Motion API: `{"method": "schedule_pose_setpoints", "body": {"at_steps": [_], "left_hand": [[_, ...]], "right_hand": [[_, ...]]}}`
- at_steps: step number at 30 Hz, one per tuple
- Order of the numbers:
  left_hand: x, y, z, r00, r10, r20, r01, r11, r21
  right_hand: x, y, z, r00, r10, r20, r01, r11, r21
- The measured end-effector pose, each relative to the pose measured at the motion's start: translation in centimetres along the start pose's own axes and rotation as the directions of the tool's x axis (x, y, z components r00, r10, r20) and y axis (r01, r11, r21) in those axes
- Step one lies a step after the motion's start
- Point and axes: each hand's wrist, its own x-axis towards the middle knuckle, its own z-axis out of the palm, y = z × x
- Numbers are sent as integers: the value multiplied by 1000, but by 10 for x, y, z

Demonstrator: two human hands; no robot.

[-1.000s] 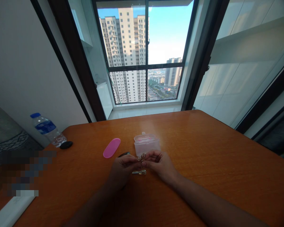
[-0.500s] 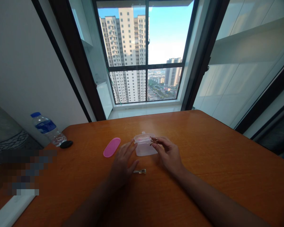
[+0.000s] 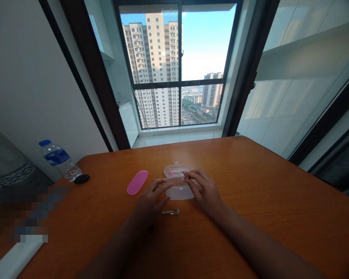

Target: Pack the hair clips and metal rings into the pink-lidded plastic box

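A translucent plastic box [image 3: 178, 189] with a clipped lid stands on the wooden table [image 3: 250, 201], just ahead of my hands. My right hand [image 3: 206, 192] pinches a small gold metal piece [image 3: 185, 175] between its fingertips, right over the far part of the box. My left hand [image 3: 150, 202] rests at the box's left side, fingers apart and holding nothing. A silver-gold hair clip [image 3: 171, 211] lies on the table below the box, next to my left hand's fingers. The box's inside is only dimly seen through the plastic.
A pink oval plastic piece [image 3: 137, 182] lies left of the box. Further left stand a water bottle [image 3: 59, 160] and a black oval object [image 3: 82, 178]. A white strip [image 3: 14, 260] lies at the lower left corner. The table ends before a tall window [image 3: 177, 66].
My right hand has carried the gold piece from in front of the box to above it. My hands have moved apart, and my left hand has let go and now sits beside the box.
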Motion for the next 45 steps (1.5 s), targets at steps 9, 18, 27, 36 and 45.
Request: {"method": "schedule_pose_setpoints", "body": {"at_steps": [9,18,27,36,45], "left_hand": [[-3,-1,2,999,33,-12,-33,999,8],[-1,-1,0,997,31,-74,-29,999,31],[1,-4,-7,992,19,-123,-10,998,69],[-1,-33,-26,981,-159,110,129,961,244],[0,-30,-27,964,-236,123,205,953,221]], "right_hand": [[-4,8,10,993,100,67,-95,992,-82],[-3,5,5,991,28,128,-18,997,-80],[-7,15,7,964,-12,264,60,983,-175],[-7,22,7,976,-10,216,61,970,-234],[-4,1,2,966,-156,204,202,953,-228]]}}
